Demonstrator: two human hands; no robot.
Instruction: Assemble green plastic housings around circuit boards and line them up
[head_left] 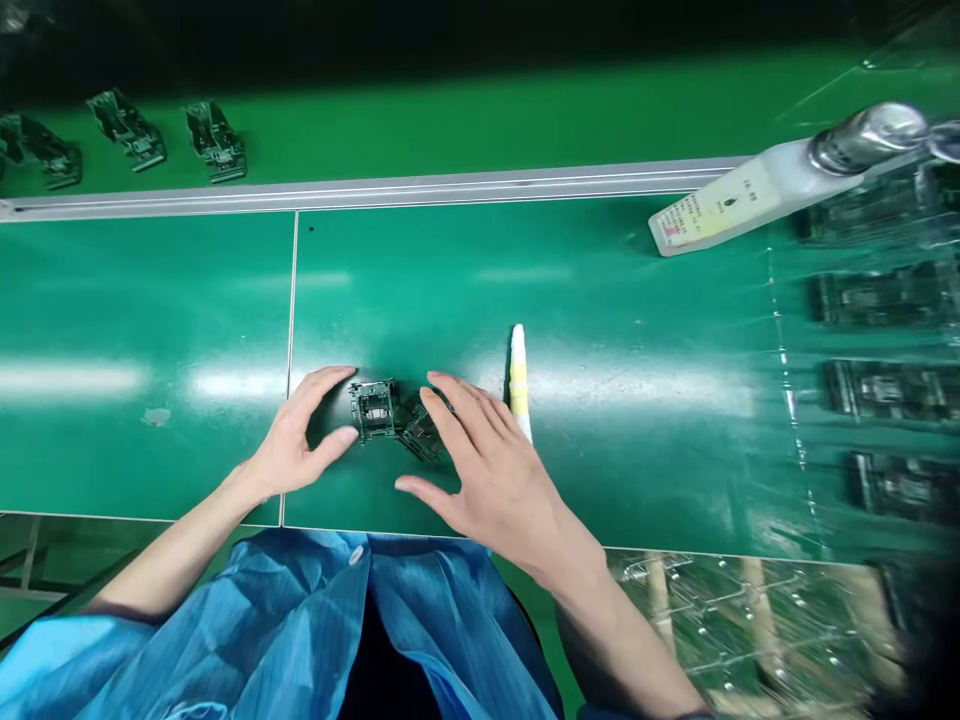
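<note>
A small dark circuit board assembly [377, 411] lies on the green work surface [600, 470], its two halves angled to each other. The right half is partly covered by my fingers. My left hand [304, 435] is at its left side, thumb and fingers spread apart around the near edge. Over the right half hovers my right hand [487, 465], thumb and fingers apart; whether a fingertip touches the board I cannot tell. Just beyond my right hand lies a white stick with a yellow band [518, 380], its lower end hidden by the hand.
A labelled white bottle with a metal top [727, 205] stands at the back right. Similar boards [892, 390] line the right side under clear plastic. More boards [216, 142] lie beyond the metal rail [420, 189] at the back left. A wire rack [720, 620] is below the front edge.
</note>
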